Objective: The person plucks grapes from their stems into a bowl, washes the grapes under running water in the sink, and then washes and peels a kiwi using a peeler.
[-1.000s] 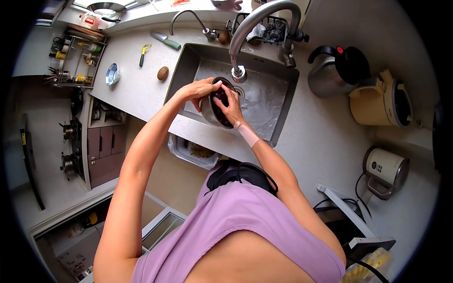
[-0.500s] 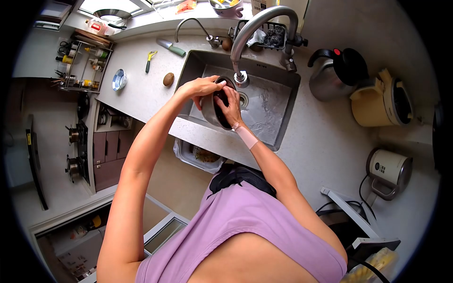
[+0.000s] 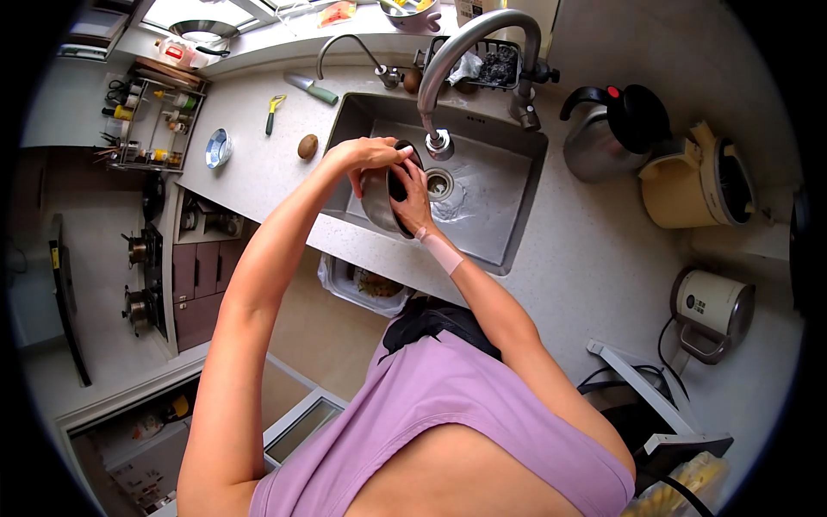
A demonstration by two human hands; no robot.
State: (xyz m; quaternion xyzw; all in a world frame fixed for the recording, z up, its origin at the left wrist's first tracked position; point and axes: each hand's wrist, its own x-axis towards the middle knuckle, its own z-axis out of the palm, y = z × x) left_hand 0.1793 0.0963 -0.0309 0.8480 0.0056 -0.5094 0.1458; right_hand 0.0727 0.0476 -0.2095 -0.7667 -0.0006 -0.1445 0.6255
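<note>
Over the left part of the sink (image 3: 508,220), a metal bowl (image 3: 377,202) is held tipped on its side, its opening facing right toward the drain. My left hand (image 3: 376,157) grips the bowl at its far rim, thumb side near the opening. My right hand (image 3: 412,200) lies across the mouth of the bowl, fingers pressed over the opening and rim. The bowl's contents are hidden behind these fingers. Just beyond my hands is the faucet head (image 3: 439,145), with the drain (image 3: 438,183) below it and some water around it.
On the counter left of the sink are a brown round fruit (image 3: 307,146), a blue-white bowl (image 3: 218,148), a yellow-headed peeler (image 3: 274,115) and a green-handled knife (image 3: 312,88). A steel jug (image 3: 603,142) and a kettle (image 3: 711,314) stand right. Below the counter edge hangs a scrap bin (image 3: 345,284).
The bowl has turned slightly, and my right hand has shifted a little left with it. The drain shows more fully, and less water spreads over the sink floor.
</note>
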